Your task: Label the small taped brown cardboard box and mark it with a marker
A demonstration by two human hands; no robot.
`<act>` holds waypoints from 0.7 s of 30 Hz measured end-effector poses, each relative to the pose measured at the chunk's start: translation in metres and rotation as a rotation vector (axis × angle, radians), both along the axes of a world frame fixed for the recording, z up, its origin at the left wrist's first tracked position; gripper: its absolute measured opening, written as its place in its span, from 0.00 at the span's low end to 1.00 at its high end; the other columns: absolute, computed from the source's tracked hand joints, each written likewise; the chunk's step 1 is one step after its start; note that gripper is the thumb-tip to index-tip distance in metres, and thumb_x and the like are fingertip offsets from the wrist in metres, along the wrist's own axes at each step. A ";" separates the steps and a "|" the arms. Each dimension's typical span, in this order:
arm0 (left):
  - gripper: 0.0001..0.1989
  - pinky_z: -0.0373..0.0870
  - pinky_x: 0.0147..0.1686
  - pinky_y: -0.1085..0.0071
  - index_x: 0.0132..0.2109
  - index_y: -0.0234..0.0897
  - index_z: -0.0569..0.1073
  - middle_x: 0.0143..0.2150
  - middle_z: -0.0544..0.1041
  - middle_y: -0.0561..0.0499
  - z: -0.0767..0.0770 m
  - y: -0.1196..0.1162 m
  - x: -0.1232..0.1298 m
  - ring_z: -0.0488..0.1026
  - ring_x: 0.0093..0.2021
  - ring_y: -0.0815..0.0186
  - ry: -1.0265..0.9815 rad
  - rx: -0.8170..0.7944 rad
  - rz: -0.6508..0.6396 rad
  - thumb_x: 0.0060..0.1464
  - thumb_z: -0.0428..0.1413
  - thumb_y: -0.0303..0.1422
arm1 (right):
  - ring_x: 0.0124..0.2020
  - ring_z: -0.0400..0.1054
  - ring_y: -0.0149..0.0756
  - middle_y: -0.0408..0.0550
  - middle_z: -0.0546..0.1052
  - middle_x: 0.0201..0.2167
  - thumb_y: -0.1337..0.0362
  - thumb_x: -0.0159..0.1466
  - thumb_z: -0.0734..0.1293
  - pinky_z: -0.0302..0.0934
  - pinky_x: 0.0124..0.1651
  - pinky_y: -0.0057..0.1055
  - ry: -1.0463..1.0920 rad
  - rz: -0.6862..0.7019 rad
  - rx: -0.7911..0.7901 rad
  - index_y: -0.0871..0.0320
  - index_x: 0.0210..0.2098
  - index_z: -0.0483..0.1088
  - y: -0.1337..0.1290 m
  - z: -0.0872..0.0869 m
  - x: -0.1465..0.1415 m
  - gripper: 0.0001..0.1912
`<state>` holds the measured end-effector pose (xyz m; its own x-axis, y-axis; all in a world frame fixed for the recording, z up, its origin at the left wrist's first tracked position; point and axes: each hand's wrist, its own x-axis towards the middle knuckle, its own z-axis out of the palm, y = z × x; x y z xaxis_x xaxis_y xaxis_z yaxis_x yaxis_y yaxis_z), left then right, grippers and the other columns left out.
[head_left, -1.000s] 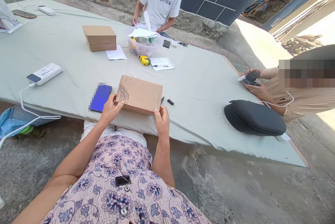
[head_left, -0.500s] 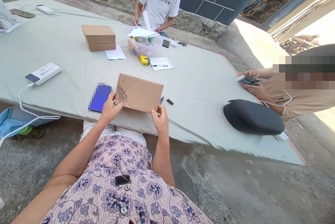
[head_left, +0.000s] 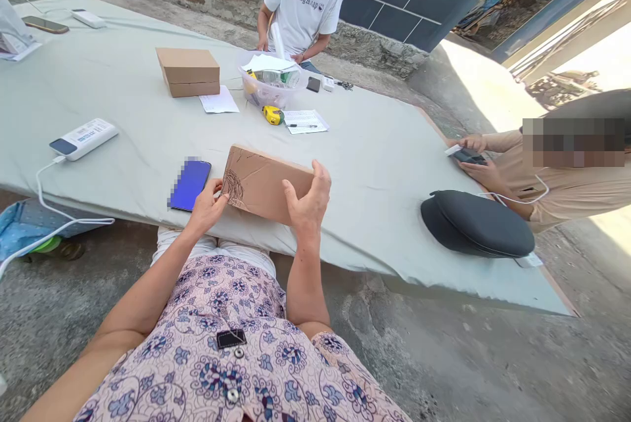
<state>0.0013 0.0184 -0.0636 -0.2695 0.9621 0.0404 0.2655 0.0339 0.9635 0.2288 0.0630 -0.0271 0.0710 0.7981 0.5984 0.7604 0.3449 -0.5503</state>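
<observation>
A brown cardboard box (head_left: 263,179) with dark scribbled lines on its left end is tilted up at the table's near edge. My left hand (head_left: 207,206) pinches its lower left corner between thumb and fingers. At the box's right end my right hand (head_left: 309,202) is raised, thumb and fingers apart, covering part of that end; whether it touches the cardboard I cannot tell. Just left of my left hand lies a phone (head_left: 190,184) with a blue screen.
Farther back are a second cardboard box (head_left: 190,73), a plastic basket (head_left: 269,90), a yellow tape measure (head_left: 273,115) and a paper with a pen (head_left: 305,122). A power bank (head_left: 83,139) lies left, a black case (head_left: 477,221) right. Two people sit around the table.
My right hand has let go of the box's lower right corner and risen with its fingers spread. The box has shifted slightly right and tilted. The marker and its cap are now hidden.
</observation>
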 end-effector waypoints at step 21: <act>0.19 0.80 0.38 0.65 0.48 0.37 0.75 0.52 0.80 0.45 -0.025 0.002 0.008 0.79 0.34 0.66 -0.244 0.004 0.083 0.47 0.57 0.37 | 0.68 0.61 0.54 0.60 0.69 0.67 0.56 0.70 0.66 0.52 0.69 0.56 -0.491 0.317 -0.148 0.51 0.64 0.68 -0.004 0.041 -0.107 0.24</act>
